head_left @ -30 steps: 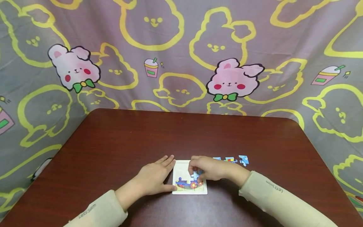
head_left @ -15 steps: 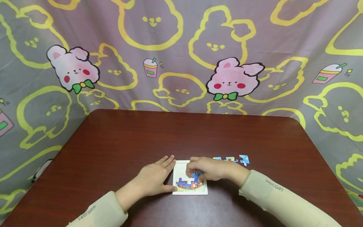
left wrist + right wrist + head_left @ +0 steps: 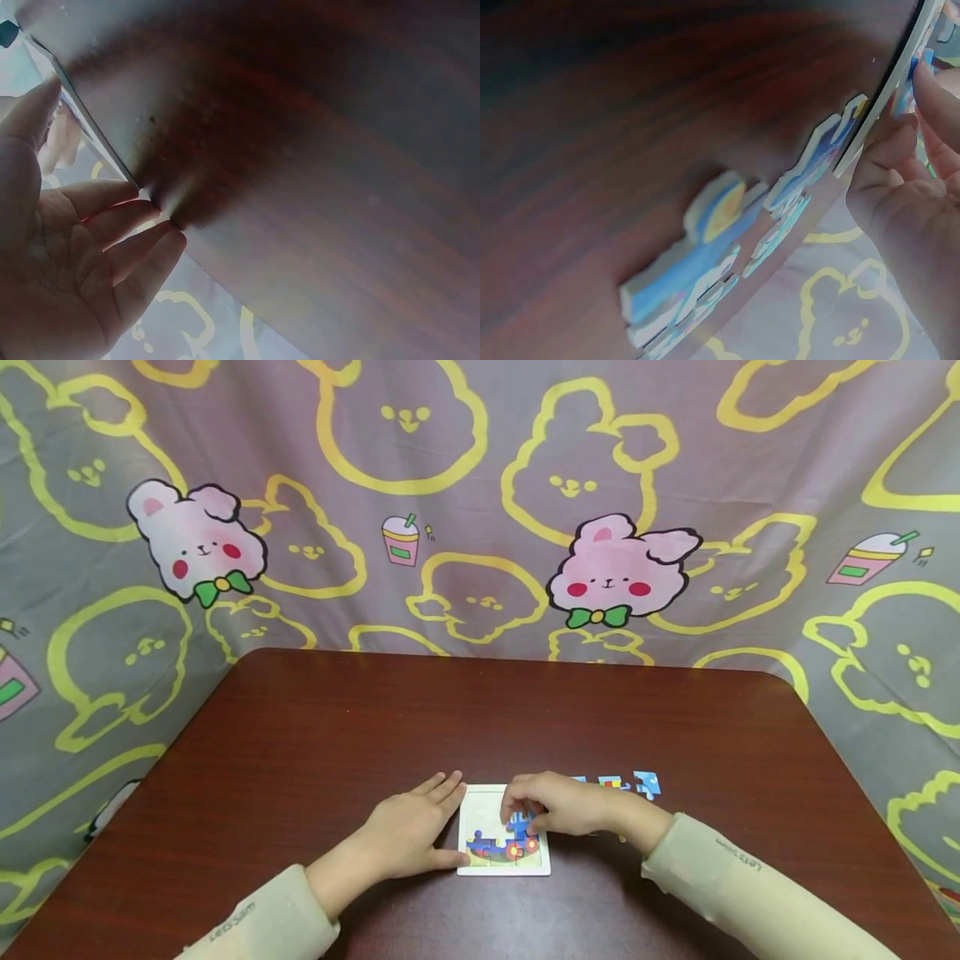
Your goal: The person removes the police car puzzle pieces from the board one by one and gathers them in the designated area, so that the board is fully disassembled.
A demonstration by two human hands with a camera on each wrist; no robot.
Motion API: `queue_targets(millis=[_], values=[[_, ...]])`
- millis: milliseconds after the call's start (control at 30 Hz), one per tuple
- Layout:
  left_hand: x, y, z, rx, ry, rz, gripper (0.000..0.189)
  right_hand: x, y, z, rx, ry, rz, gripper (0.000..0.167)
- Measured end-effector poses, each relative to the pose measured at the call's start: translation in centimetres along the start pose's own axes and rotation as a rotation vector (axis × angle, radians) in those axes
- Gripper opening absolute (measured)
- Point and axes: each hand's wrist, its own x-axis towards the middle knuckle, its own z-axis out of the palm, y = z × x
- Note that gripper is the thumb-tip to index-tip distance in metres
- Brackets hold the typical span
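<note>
A square white-framed jigsaw puzzle (image 3: 503, 870) lies on the table in the head view. Its lower part shows a blue and red vehicle picture, while the upper left is bare pale backing. My left hand (image 3: 412, 828) rests along the frame's left edge, thumb and fingers spread; the left wrist view has this hand (image 3: 82, 262) touching the rim. Over the puzzle's right side, my right hand (image 3: 558, 803) pinches a blue puzzle piece (image 3: 519, 822) just above the assembled pieces. Its fingers partly hide that piece. In the right wrist view the right hand (image 3: 907, 161) bends over the frame.
Several loose puzzle pieces (image 3: 727, 225) lie right of the frame, partly hidden by the right forearm in the head view. One blue piece (image 3: 646, 783) shows at the far right of them. The brown table (image 3: 360, 718) ends at a patterned curtain (image 3: 480, 510).
The blue piece in my right hand has turned and come down onto the right side of the puzzle. The right hand then shifts slightly right. My left hand stays put.
</note>
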Motion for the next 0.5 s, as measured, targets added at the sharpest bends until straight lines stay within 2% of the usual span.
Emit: queue_targets(millis=[233,500], values=[[0.0,0.0,-0.1,-0.012,-0.01,-0.007,0.093,-0.1,0.1,-0.6,0.089,0.028,0.007,0.017],[0.0,0.1,-0.2,-0.006,-0.006,-0.004,0.092,-0.1,0.1,-1.2,0.143,0.055,0.001,0.014]])
